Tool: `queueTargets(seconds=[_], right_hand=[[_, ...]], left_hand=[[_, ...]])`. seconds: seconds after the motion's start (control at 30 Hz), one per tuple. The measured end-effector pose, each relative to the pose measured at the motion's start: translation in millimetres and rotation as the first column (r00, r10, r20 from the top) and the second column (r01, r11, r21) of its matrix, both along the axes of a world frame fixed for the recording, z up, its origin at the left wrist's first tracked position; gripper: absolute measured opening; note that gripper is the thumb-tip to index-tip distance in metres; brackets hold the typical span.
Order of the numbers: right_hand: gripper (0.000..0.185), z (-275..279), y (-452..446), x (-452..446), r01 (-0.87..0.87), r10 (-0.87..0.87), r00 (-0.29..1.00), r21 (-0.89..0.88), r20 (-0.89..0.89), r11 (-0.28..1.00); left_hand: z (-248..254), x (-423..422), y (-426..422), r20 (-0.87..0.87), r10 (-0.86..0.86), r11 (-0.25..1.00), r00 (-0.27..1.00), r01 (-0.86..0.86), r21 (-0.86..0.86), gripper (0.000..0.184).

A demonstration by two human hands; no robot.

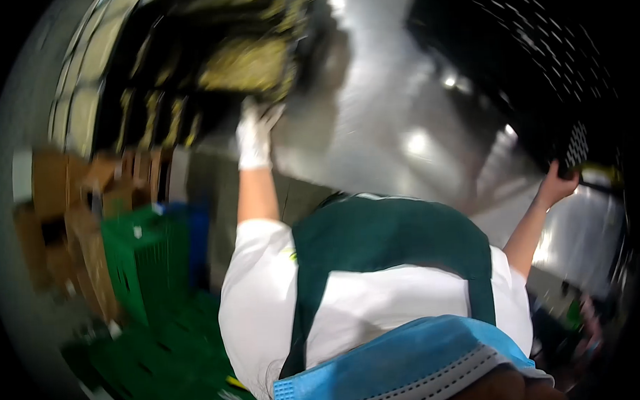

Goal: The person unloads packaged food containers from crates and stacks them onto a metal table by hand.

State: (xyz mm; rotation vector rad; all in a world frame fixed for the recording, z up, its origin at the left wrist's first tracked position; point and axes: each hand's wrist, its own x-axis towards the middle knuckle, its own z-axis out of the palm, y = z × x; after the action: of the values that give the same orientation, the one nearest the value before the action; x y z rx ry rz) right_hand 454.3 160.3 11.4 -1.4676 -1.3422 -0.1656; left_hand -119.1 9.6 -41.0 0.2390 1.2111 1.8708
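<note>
My left hand [256, 135], in a white glove, is at the near edge of a dark tray of yellow pieces [241, 65]; its fingers look apart, though motion blurs them. Further right, my bare right hand [559, 187] grips the lower edge of a black perforated crate [577, 145], its thumb pointing up. Between my hands lies a shiny metal table [381, 120]. The blur hides what the yellow pieces are.
Black racks with yellow contents [151, 118] stand at the upper left. Below them are cardboard boxes [51, 181], a green crate [142, 255] and a blue crate [199, 239]. More green crates [163, 360] lie at the lower left.
</note>
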Motion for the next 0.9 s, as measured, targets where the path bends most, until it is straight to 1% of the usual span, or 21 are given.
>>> queueTargets(seconds=[0.07, 0.1, 0.13, 0.17, 0.2, 0.23, 0.27, 0.33, 0.37, 0.43, 0.5, 0.53, 0.57, 0.6, 0.67, 0.7, 0.73, 0.77, 0.8, 0.87, 0.9], right_hand=[[0.049, 41, 24, 58, 0.269, -0.272, 0.961, 0.053, 0.057, 0.962], [0.046, 50, 38, 74, 0.332, -0.332, 0.943, 0.076, -0.012, 0.940], [0.049, 38, 70, 123, 0.247, -0.251, 0.967, -0.092, -0.037, 0.965], [0.055, 22, 85, 155, 0.555, -0.528, 0.825, -0.110, 0.203, 0.824], [0.064, 22, 84, 157, 0.573, -0.565, 0.807, 0.008, 0.173, 0.820], [0.067, 0, 96, 173, 0.422, -0.386, 0.886, 0.101, -0.258, 0.901], [0.068, 6, 91, 162, 0.388, -0.280, 0.837, 0.150, -0.470, 0.909], [0.052, 10, 86, 170, 0.500, -0.480, 0.844, 0.023, -0.239, 0.866], [0.052, 13, 89, 169, 0.537, -0.511, 0.823, 0.046, -0.247, 0.843], [0.019, 13, 93, 173, 0.092, -0.045, 0.790, 0.046, -0.611, 0.995], [0.017, 17, 100, 200, 0.017, -0.063, 0.828, -0.088, -0.557, 0.996], [0.028, 16, 110, 219, 0.187, -0.229, 0.963, -0.266, -0.139, 0.946], [0.049, 16, 113, 241, 0.092, -0.146, 0.982, -0.371, -0.120, 0.924], [0.058, -2, 116, 244, -0.049, 0.038, 0.996, -0.144, -0.074, 0.988], [0.069, 36, 20, 142, 0.065, -0.092, 0.995, -0.436, -0.042, 0.898], [0.072, 43, -14, 87, 0.079, -0.118, 0.990, -0.394, -0.075, 0.916], [0.076, 69, -45, 46, -0.026, -0.132, 0.972, -0.643, -0.196, 0.765], [0.080, 83, -65, 27, -0.011, -0.134, 0.976, -0.650, -0.173, 0.760], [0.082, 62, -70, 28, 0.097, -0.106, 0.994, -0.355, -0.005, 0.930], [0.081, 56, -92, 31, 0.286, -0.225, 0.949, -0.296, 0.222, 0.911], [0.079, 53, -110, 32, 0.160, -0.160, 0.987, -0.298, 0.024, 0.941]], left_hand=[[-2, 14, 15, 0.041, 0.001, 1.000, 0.999, -0.001, 0.020, 0.041], [-20, -2, 27, -0.097, -0.005, 0.999, 0.995, 0.001, -0.043, 0.033], [-36, -15, 38, -0.231, -0.015, 0.994, 0.973, -0.011, -0.110, 0.026], [-34, -18, 48, -0.109, 0.080, 0.992, 0.991, -0.089, -0.088, 0.024], [-41, -19, 58, -0.013, 0.100, 0.989, 0.995, -0.101, -0.108, 0.029], [-32, -4, 56, -0.043, 0.143, 0.985, 0.989, -0.146, -0.092, 0.034], [-27, 7, 54, -0.070, 0.185, 0.979, 0.980, -0.191, -0.074, 0.040], [-24, 29, 60, 0.239, 0.282, 0.952, 0.929, -0.240, -0.191, 0.044], [-18, 55, 51, 0.025, 0.178, 0.952, 0.984, -0.165, -0.258, 0.041], [-8, 97, 37, -0.232, -0.092, 0.943, 0.968, 0.010, -0.334, 0.033], [-7, 153, 63, -0.299, -0.295, 0.941, 0.908, 0.221, -0.258, 0.022], [-5, 204, 63, -0.330, -0.314, 0.946, 0.890, 0.262, -0.192, 0.018], [1, 252, 76, -0.376, -0.336, 0.940, 0.864, 0.284, -0.190, 0.011], [8, 276, 87, -0.463, -0.322, 0.946, 0.826, 0.298, -0.127, 0.010], [33, 226, 163, -0.614, -0.360, 0.928, 0.703, 0.337, -0.158, 0.010], [48, 196, 201, -0.642, -0.328, 0.940, 0.693, 0.310, -0.146, 0.015], [71, 175, 219, -0.679, -0.267, 0.962, 0.684, 0.234, -0.142, 0.020], [95, 176, 237, -0.794, -0.131, 0.989, 0.594, 0.128, -0.068, 0.028], [117, 184, 255, -0.876, 0.013, 0.999, 0.482, 0.036, 0.035, 0.036], [145, 185, 305, -0.958, 0.006, 0.936, 0.285, -0.338, -0.095, 0.059], [148, 183, 328, -0.942, 0.047, 0.981, 0.333, -0.194, -0.019, 0.067]])
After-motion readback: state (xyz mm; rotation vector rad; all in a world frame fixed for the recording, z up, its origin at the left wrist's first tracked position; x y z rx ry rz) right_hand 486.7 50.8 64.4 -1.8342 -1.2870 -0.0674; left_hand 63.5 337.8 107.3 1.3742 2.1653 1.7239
